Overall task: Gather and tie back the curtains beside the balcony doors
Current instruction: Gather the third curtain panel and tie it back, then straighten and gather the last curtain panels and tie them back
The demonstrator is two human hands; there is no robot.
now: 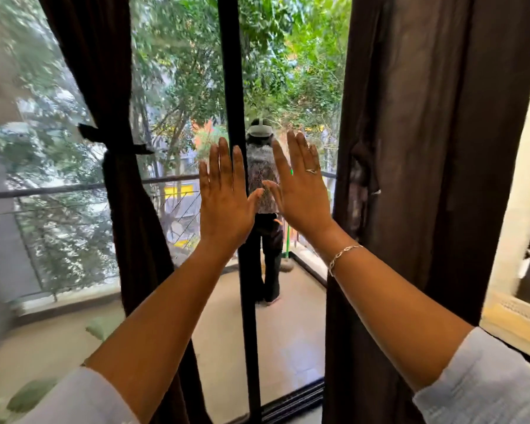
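Observation:
Two dark brown curtains flank the glass balcony doors. The left curtain [104,87] is gathered and cinched at mid height by a dark tie-back [110,142]. The right curtain [426,148] hangs loose and straight to the floor. My left hand [224,197] and my right hand [300,188] are raised side by side in front of the black door frame [233,71], palms away from me, fingers straight, thumbs almost touching. Neither hand touches a curtain. A ring and a bracelet are on my right hand and wrist.
A person's reflection [263,209] with a headset shows in the glass. Beyond lies the tiled balcony floor [288,332], its metal railing [58,191] and trees. A door track [294,399] runs along the threshold. A pale wall [520,209] stands to the right.

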